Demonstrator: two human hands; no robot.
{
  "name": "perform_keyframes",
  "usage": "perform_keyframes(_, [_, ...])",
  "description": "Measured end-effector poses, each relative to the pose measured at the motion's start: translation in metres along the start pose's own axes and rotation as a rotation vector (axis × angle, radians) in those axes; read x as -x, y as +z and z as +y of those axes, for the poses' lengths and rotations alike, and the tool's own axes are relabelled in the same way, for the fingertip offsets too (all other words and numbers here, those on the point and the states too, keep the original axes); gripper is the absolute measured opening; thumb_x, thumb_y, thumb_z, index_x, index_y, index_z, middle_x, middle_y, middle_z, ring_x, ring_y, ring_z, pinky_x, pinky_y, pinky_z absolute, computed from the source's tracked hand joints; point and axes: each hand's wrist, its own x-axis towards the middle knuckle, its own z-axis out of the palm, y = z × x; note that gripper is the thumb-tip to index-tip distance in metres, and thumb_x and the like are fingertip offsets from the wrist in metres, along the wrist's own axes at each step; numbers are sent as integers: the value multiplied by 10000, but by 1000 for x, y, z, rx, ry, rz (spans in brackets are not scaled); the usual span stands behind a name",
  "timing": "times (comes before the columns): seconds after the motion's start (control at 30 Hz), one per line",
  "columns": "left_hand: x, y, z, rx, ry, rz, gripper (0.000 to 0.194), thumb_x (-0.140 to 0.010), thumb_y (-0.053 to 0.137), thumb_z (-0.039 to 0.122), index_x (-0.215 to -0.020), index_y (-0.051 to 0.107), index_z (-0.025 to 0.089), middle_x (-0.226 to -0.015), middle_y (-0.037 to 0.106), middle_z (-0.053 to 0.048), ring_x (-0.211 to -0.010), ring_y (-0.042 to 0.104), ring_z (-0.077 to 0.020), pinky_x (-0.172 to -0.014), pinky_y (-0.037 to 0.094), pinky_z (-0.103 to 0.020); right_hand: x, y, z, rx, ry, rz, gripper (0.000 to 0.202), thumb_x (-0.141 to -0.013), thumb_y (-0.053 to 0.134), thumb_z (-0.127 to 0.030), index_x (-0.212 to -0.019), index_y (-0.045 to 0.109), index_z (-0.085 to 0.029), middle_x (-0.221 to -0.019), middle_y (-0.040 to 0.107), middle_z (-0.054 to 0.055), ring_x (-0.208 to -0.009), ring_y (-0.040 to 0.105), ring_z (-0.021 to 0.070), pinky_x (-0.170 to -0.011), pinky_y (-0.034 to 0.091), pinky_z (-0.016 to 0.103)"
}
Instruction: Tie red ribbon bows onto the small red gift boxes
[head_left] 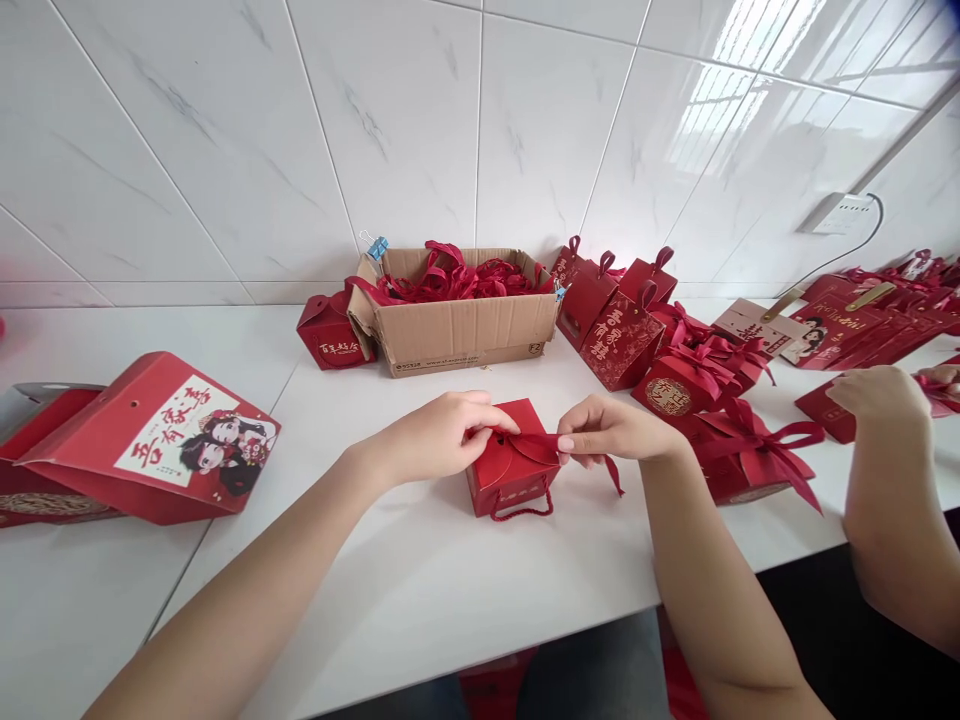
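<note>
In front of me on the white table stands a small red gift box point(517, 475) with a twisted red cord handle point(523, 515) hanging on its near side. A dark red ribbon point(536, 440) crosses its top. My left hand point(450, 432) rests at the box's left top edge, its fingers closed on the ribbon near the middle of the lid. On the right, my right hand point(611, 430) pinches the ribbon between thumb and fingers, and a loose end hangs below it beside the box.
Behind the box is a cardboard carton point(465, 330) full of red ribbons. A large red box with a cartoon couple point(225, 440) lies left. Several ribboned red boxes point(682, 385) crowd the right. A co-worker's hand point(881, 400) is at far right, near the table's edge.
</note>
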Motion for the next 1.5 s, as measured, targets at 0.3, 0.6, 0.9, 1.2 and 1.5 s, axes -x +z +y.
perform_keyframes(0.3, [0,0,-5,26,-16,-26,361,-878,413,202,-1075,699,301,-861,592,-23,-667,534,-121,-605,416,-244,-19,14,12,-314,-344,339,223,-764,700,-430,-672,747,-232,-913,578,52,-810,562,156,-673,506,308])
perform_keyframes(0.6, [0,2,-5,45,-25,-6,364,-865,410,198,-1064,703,284,-934,616,-39,-743,580,-147,-643,452,-255,-37,38,11,-401,-310,480,196,-794,669,-445,-885,763,-299,-1009,690,42,-987,593,205,-884,463,381])
perform_keyframes(0.9, [-1,0,-3,15,-38,-42,386,-867,404,163,-1065,702,309,-875,584,-19,-707,558,-130,-637,427,-245,-40,43,11,-512,-286,623,125,-721,751,-404,-742,767,-282,-825,721,21,-845,625,180,-843,468,355])
perform_keyframes(1.2, [-1,1,-4,30,-27,-44,389,-876,383,155,-1065,692,296,-966,599,-23,-814,585,-142,-695,452,-246,-27,41,-7,-624,-146,458,265,-785,685,-414,-616,712,-212,-878,746,45,-789,659,187,-706,486,311])
perform_keyframes(1.5, [-2,1,-2,6,-36,-38,378,-885,375,170,-1076,681,284,-939,595,-22,-765,578,-137,-677,450,-254,-28,46,-3,-625,-240,640,159,-779,698,-421,-784,769,-278,-865,746,16,-917,653,190,-879,469,349])
